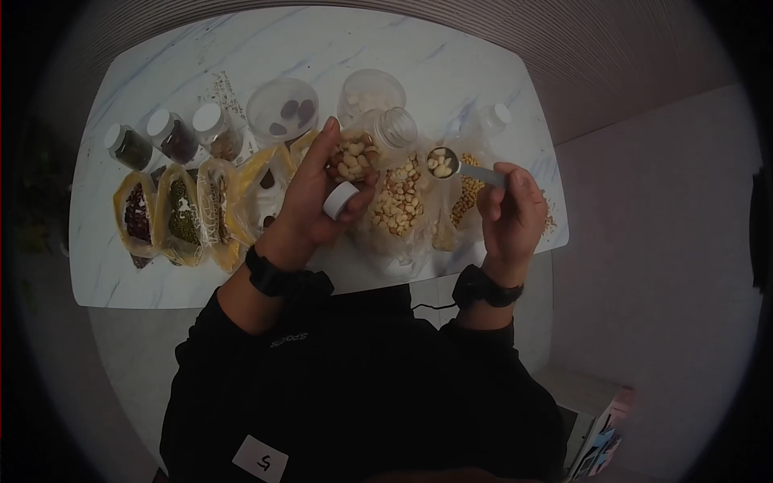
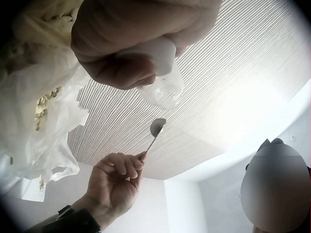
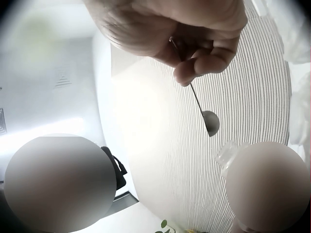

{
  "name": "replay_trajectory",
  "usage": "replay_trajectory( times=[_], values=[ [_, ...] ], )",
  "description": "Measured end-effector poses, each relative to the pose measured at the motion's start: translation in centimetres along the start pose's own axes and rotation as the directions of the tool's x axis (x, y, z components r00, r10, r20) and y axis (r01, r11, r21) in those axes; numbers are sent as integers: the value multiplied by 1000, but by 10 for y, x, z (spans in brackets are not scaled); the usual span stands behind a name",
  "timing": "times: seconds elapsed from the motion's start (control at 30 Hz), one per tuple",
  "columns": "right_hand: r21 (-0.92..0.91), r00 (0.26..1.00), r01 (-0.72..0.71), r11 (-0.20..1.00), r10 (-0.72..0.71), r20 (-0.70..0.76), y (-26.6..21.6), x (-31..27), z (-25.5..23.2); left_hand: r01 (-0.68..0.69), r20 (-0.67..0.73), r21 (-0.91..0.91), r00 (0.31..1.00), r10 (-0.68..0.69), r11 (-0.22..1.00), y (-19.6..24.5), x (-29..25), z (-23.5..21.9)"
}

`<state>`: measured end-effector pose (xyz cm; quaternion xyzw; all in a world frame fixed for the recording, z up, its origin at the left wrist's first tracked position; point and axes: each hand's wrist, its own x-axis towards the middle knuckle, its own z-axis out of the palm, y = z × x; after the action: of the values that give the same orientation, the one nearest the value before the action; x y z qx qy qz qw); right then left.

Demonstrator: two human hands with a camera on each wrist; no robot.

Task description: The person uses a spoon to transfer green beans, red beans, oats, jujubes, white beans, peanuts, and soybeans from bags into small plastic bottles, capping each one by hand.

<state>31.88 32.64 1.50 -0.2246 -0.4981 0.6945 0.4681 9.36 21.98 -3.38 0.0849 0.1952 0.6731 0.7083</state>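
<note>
My left hand [image 1: 306, 201] grips a clear jar [image 1: 353, 158] partly filled with pale kernels, its open mouth tilted toward the upper right. A white screw lid [image 1: 340, 200] is held by the same hand's lower fingers. My right hand [image 1: 517, 213] pinches the handle of a metal measuring spoon [image 1: 481, 173], whose bowl holds several pale kernels. The spoon's bowl is to the right of the jar's mouth, with a gap between them. Beneath lies an open plastic bag of split kernels [image 1: 396, 201]; a bag of yellow beans [image 1: 467, 200] lies under the spoon.
Several open yellow-edged bags, including one of green beans [image 1: 183, 213], line the table's left front. Behind them stand three white-lidded jars, one with dark red contents [image 1: 173, 138]. A round tub of dark pieces [image 1: 282, 105] and another clear tub [image 1: 370, 84] stand farther back. A small jar [image 1: 493, 119] is at right.
</note>
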Motion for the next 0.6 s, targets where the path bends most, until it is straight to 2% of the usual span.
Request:
replay_trajectory(
  times=[0.03, 0.07, 0.13, 0.17, 0.23, 0.27, 0.33, 0.4, 0.47, 0.5, 0.57, 0.6],
  values=[
    [12, 998, 65, 998, -65, -11, -2, 0, 4, -2, -17, 2, 1000, 2, 1000, -1, 0, 0],
    [12, 998, 65, 998, -64, -10, -3, 0, 8, -3, -33, 4, 999, 3, 1000, -1, -1, 0],
    [55, 987, 163, 985, -162, -15, -5, 2, 17, -5, -18, 10, 1000, 5, 1000, -1, 0, 0],
    [54, 987, 164, 985, -163, -16, -5, 2, 22, -5, -3, 18, 1000, 6, 1000, -1, 0, 0],
    [-118, 976, 210, 971, -215, -28, -2, 1, 34, 4, -9, 11, 1000, -4, 1000, -1, -1, 2],
    [-117, 976, 210, 971, -215, -25, -2, 0, 40, 11, -16, 6, 1000, -11, 1000, -1, -1, 2],
    [-374, 972, 228, 899, -229, 42, -1, -4, 50, 5, -23, 5, 1000, -4, 1000, -1, -1, 3],
    [-411, 969, 247, 878, -234, 85, 2, -6, 52, 0, -31, 2, 1000, 0, 1000, 0, -2, 2],
    [-527, 898, 439, 728, -365, 245, 2, -6, 55, -15, -56, -1, 998, 15, 1000, 0, -2, 3],
    [-528, 898, 439, 727, -365, 244, 0, -7, 55, -14, -55, -3, 998, 14, 1000, 0, -3, 3],
    [-609, 789, 605, 512, -487, 375, -3, -9, 56, 1, -30, 5, 1000, -1, 1000, 0, -3, 3],
    [-610, 790, 604, 513, -485, 374, -3, -10, 55, 3, -32, 4, 999, -2, 1000, 0, -3, 3]
  ],
)
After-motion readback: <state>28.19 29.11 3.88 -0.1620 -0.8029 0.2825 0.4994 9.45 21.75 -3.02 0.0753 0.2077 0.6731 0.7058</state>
